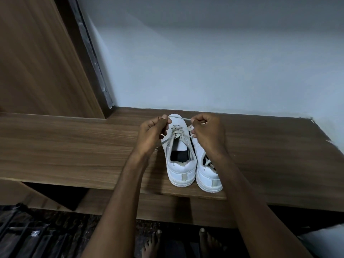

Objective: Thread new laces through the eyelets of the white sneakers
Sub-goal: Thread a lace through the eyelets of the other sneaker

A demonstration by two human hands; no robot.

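Two white sneakers stand side by side on a wooden table (74,146), heels toward me. The left sneaker (179,164) has a pale lace (176,134) crossed through its eyelets. My left hand (152,136) pinches one end of that lace above the toe. My right hand (206,133) pinches the other end, so a span of lace stretches taut between the two hands. The right sneaker (208,175) is partly hidden under my right forearm; some lace shows across its opening.
A pale wall rises right behind the table. A wooden door panel (37,62) stands at the left. The table's front edge lies close to the sneaker heels. My bare feet (186,243) are on the dark floor below, beside a dark grate (28,237).
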